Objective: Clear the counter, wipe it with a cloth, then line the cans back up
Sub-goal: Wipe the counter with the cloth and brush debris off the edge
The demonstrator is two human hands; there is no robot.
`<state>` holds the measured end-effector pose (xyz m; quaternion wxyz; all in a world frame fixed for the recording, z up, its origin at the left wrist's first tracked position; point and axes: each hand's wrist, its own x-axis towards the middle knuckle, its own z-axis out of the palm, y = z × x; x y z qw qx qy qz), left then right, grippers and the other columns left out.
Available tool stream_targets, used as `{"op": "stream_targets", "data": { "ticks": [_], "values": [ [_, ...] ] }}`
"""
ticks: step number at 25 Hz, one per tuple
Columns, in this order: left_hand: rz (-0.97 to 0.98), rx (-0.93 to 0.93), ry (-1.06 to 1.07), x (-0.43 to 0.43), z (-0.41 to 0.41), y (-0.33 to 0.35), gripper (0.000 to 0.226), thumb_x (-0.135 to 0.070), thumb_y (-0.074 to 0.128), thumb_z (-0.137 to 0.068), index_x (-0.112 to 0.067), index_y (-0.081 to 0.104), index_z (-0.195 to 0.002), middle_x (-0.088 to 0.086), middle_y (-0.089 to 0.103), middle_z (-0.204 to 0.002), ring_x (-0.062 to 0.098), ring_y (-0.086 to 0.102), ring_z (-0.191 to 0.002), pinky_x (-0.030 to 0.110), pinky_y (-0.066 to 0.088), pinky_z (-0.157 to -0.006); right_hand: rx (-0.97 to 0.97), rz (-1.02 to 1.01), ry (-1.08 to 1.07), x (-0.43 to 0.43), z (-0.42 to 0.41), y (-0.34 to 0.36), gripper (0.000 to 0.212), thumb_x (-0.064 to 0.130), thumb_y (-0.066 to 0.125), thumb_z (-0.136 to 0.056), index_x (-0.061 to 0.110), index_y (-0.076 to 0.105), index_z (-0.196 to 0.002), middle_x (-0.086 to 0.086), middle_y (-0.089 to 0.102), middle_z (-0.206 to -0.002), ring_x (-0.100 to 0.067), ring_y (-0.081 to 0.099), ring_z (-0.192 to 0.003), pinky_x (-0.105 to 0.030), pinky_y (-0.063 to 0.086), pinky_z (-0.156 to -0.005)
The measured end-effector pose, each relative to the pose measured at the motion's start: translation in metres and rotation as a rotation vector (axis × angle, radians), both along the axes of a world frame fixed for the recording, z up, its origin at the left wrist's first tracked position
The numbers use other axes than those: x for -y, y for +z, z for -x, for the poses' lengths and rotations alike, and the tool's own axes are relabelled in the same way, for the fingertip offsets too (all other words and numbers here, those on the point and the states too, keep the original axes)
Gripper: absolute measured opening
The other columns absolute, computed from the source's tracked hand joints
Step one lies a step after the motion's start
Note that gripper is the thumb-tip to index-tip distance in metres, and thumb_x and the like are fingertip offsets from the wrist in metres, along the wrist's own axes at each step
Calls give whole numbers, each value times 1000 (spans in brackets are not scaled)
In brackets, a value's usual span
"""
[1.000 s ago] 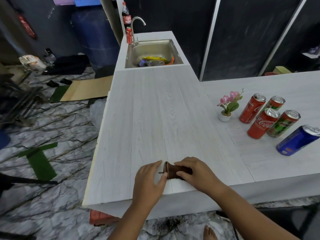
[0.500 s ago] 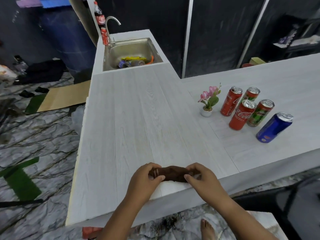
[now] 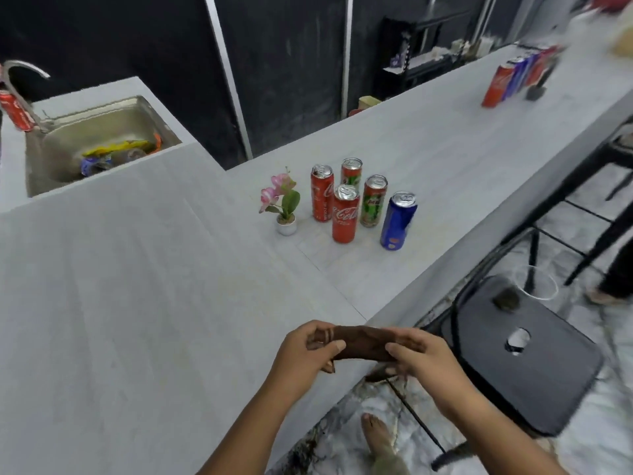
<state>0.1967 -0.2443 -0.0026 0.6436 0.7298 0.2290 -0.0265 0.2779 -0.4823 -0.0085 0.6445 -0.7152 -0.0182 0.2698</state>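
Observation:
A rolled dark brown cloth (image 3: 359, 341) is held between my left hand (image 3: 306, 349) and my right hand (image 3: 423, 354), just above the front edge of the pale wood-grain counter (image 3: 137, 286). Farther back on the counter stand several cans: two red cola cans (image 3: 345, 214), two green cans (image 3: 374, 201) and a blue can (image 3: 397, 221). All of them are upright and well clear of my hands.
A small potted pink flower (image 3: 283, 207) stands left of the cans. The steel sink (image 3: 99, 142) at the back left holds wrappers, with a red can beside its tap. More cans (image 3: 513, 80) stand far right. A black stool (image 3: 527, 354) sits beyond the counter edge.
My view has swung to the right. Both hands have lifted the cloth off the counter and drawn it out lengthwise between them at the edge.

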Motion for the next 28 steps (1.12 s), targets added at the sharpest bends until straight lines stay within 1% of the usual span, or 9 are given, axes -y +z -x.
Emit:
{"op": "stream_targets", "data": {
  "ticks": [3,6,9,14,16,20,22,24,28],
  "values": [
    [13,-19,-142,53,-48,-8,14,-15,85,-91,-20,76,-101,7,80,-99,43,76,-82,45,67,-67,6,4,-170,62,-8,-2,31,-2,69,-99,23,86,-107,-12,84,-103,-29,81,-89,-34,66,-72],
    [-1,-31,-318,120,-93,-17,13,-17,84,-92,-24,74,-97,3,79,-99,28,80,-78,37,64,-59,-2,41,-379,128,-11,-12,31,-2,68,-99,22,86,-107,-13,84,-102,-32,81,-93,-35,66,-73],
    [-53,-12,-471,181,-127,-26,18,-22,84,-91,-35,73,-92,-7,77,-93,7,77,-72,20,57,-55,-57,62,-577,181,-7,-25,27,-2,69,-99,18,85,-108,-14,84,-100,-35,81,-91,-35,67,-71],
    [-184,-57,-741,268,-175,-54,18,-19,77,-97,-27,73,-113,-4,74,-108,9,75,-83,20,59,-55,-106,156,-800,243,-3,-59,26,-2,69,-98,16,83,-110,-8,85,-99,-29,82,-88,-43,65,-76],
    [-289,-88,-812,288,-189,-67,17,-15,72,-98,-27,72,-111,-3,74,-106,9,74,-79,20,59,-55,-131,191,-841,255,-4,-75,25,-2,72,-95,17,84,-105,-6,85,-95,-25,81,-87,-45,64,-83],
    [-456,-171,-920,314,-208,-93,22,-5,59,-99,-17,70,-113,8,72,-110,33,73,-95,48,64,-85,-189,255,-866,267,-13,-109,21,-1,73,-95,12,84,-108,-3,85,-88,-21,77,-77,-38,63,-76],
    [-490,-191,-932,321,-212,-101,27,-4,58,-100,-19,69,-119,7,70,-115,34,71,-100,45,62,-87,-200,301,-840,269,-18,-123,21,1,72,-96,11,84,-111,-2,84,-88,-16,76,-74,-30,62,-67],
    [-510,-192,-939,322,-211,-105,37,-5,58,-100,-24,67,-130,5,70,-125,28,68,-109,36,57,-89,-209,347,-820,271,-22,-132,22,2,72,-97,9,82,-115,-3,83,-92,-16,75,-77,-28,61,-67],
    [-452,-161,-926,310,-202,-101,47,-6,58,-101,-27,61,-144,1,69,-134,23,66,-117,38,58,-98,-195,518,-733,267,-17,-130,35,9,74,-97,8,73,-132,-8,77,-121,-26,72,-111,-47,58,-102]
  ]
}}
